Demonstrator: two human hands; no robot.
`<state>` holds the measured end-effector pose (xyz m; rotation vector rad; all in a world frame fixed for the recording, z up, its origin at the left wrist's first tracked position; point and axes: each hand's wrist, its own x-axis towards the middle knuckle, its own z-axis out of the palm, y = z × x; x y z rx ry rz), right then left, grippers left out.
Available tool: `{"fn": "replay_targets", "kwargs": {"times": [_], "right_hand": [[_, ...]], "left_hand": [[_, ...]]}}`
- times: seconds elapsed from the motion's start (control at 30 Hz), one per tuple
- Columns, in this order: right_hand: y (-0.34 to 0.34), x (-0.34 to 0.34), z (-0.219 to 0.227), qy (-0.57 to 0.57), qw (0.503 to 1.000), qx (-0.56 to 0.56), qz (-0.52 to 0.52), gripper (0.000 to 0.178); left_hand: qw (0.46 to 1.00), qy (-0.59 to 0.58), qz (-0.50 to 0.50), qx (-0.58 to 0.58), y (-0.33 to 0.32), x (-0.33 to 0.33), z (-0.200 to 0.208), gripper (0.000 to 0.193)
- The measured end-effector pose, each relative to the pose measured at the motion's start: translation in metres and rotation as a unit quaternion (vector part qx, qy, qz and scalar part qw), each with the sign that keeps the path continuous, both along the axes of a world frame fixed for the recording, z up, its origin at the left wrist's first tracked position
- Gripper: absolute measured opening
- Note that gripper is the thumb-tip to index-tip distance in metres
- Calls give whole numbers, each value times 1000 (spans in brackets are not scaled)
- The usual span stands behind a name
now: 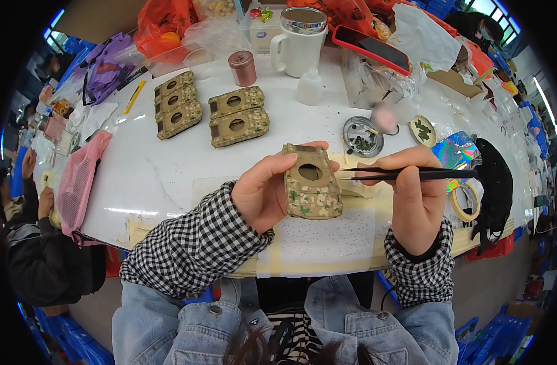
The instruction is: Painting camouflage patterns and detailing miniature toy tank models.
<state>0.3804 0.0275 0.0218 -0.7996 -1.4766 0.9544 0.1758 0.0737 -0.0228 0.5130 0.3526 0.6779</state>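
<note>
My left hand is closed around a camouflage-painted toy tank hull, tilted up above the table. A round hole opens in its top. Black tweezers are pinched in my right hand, their tips pointing left at the hull's right side. Whether the tips touch the hull or grip anything, I cannot tell. Beyond my left hand, two matching hulls lie side by side, with a row of three more hulls farther left. A round metal dish holds small dark green pieces.
At the back stand a white mug, a reddish jar and a small white bottle. A red-edged phone leans nearby. Right are a small dish of green pieces, a tape roll and a black bag. A pink mesh pouch lies left.
</note>
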Motion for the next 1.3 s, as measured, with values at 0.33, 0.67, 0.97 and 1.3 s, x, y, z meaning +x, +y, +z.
{"fn": "replay_targets", "kwargs": {"times": [0.33,0.67,0.97,1.3], "right_hand": [[0,7,-3,-132,971,161,-119,15],[4,13,-13,-161,963,174,-128,12],[-2,-4,-2,-263,940,209,-51,27],[-2,-13,-5,-274,933,229,-53,21]], "left_hand": [[989,31,23,142,9,-5,9,75],[980,31,19,197,10,-5,8,82],[971,67,65,222,4,-3,10,80],[939,118,134,294,-1,-2,9,81]]}}
